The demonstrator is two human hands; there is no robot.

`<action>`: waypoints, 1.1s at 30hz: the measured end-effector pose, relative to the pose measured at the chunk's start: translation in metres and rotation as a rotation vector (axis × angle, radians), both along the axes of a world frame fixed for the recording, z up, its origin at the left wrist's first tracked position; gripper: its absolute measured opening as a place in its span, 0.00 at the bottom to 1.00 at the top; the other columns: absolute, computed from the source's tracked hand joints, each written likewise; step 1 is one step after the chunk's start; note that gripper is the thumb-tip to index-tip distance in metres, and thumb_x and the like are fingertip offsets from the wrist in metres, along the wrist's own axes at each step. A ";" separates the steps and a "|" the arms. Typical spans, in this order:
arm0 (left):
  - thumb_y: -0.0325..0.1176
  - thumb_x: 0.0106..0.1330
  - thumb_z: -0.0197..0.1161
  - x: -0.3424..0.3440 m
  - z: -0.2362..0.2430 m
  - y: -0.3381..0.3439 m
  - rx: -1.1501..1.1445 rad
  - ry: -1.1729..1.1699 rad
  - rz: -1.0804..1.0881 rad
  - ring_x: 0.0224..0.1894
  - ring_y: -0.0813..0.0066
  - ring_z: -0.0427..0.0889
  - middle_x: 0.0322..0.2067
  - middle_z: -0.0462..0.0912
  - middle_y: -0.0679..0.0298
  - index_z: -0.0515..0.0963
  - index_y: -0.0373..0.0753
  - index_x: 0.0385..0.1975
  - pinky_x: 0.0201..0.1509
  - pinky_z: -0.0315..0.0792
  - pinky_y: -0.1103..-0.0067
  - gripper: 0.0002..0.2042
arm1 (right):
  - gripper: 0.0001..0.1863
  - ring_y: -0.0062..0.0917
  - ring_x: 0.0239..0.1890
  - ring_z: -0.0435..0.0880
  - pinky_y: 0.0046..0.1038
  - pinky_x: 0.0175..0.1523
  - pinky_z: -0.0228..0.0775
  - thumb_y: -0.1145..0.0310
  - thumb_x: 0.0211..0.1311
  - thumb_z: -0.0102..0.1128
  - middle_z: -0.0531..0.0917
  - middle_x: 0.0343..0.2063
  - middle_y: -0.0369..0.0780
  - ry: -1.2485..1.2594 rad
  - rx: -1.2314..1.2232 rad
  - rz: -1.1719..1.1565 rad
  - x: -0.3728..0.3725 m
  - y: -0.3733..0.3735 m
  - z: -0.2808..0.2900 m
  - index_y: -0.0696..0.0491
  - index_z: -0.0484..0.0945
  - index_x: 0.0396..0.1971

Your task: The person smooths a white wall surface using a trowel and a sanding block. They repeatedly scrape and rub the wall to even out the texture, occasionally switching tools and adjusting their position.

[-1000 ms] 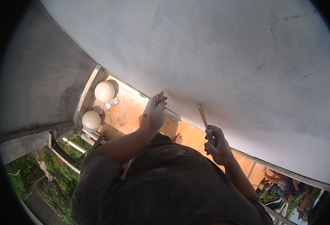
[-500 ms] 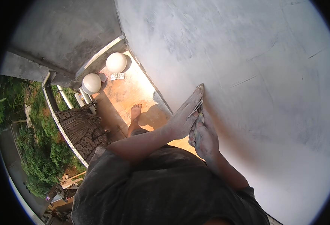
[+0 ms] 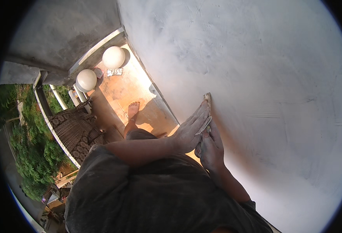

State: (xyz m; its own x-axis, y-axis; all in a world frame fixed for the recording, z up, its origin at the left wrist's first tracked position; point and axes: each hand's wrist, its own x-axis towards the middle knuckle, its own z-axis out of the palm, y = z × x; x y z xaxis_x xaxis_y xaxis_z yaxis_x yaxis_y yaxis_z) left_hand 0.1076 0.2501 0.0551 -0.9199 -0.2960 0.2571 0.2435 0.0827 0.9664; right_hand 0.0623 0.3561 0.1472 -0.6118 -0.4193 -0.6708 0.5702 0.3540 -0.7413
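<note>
A thin, flat, dust-coated tool (image 3: 207, 97) stands edge-on against the pale plastered wall (image 3: 280, 70); its exact kind does not show. My left hand (image 3: 192, 126) lies along its near side, fingers stretched out and pressing it toward the wall. Just below, my right hand (image 3: 212, 151) has its fingers wrapped round the tool's lower end. White powder covers both hands. Most of the tool is hidden behind them, and they cast a brownish shadow down the wall.
Two white globes (image 3: 113, 57) and a small pale packet (image 3: 114, 72) rest on the sunlit tiled floor (image 3: 120, 91). My bare foot (image 3: 133, 110) stands there too. A patterned brown cloth (image 3: 75, 130) hangs over the curved railing (image 3: 58, 136), with greenery beyond. A grey wall (image 3: 70, 31) meets the pale one.
The view has shifted, with globes, foot and railing now further left. Both hands and the tool have moved slightly along the wall, and the right hand sits more tucked under the left.
</note>
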 end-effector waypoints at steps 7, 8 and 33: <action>0.22 0.69 0.51 -0.004 -0.008 -0.007 -0.058 0.013 0.013 0.79 0.44 0.45 0.77 0.41 0.39 0.44 0.30 0.77 0.80 0.50 0.61 0.36 | 0.30 0.12 0.16 0.61 0.19 0.19 0.54 0.64 0.80 0.45 0.70 0.24 0.31 0.003 -0.017 0.005 -0.005 -0.012 -0.003 0.53 0.52 0.76; 0.22 0.69 0.51 -0.005 -0.008 -0.007 -0.061 0.052 -0.012 0.79 0.44 0.45 0.77 0.41 0.39 0.44 0.30 0.77 0.80 0.49 0.61 0.36 | 0.30 0.11 0.16 0.61 0.19 0.19 0.54 0.64 0.80 0.45 0.70 0.24 0.31 -0.009 0.050 -0.013 -0.006 -0.014 -0.004 0.53 0.53 0.76; 0.24 0.71 0.50 -0.004 -0.014 -0.012 0.010 0.026 0.068 0.78 0.44 0.49 0.76 0.46 0.41 0.54 0.30 0.74 0.81 0.49 0.62 0.31 | 0.27 0.12 0.15 0.61 0.19 0.18 0.54 0.73 0.75 0.36 0.71 0.27 0.32 0.060 -0.029 0.002 0.006 -0.019 -0.006 0.53 0.56 0.72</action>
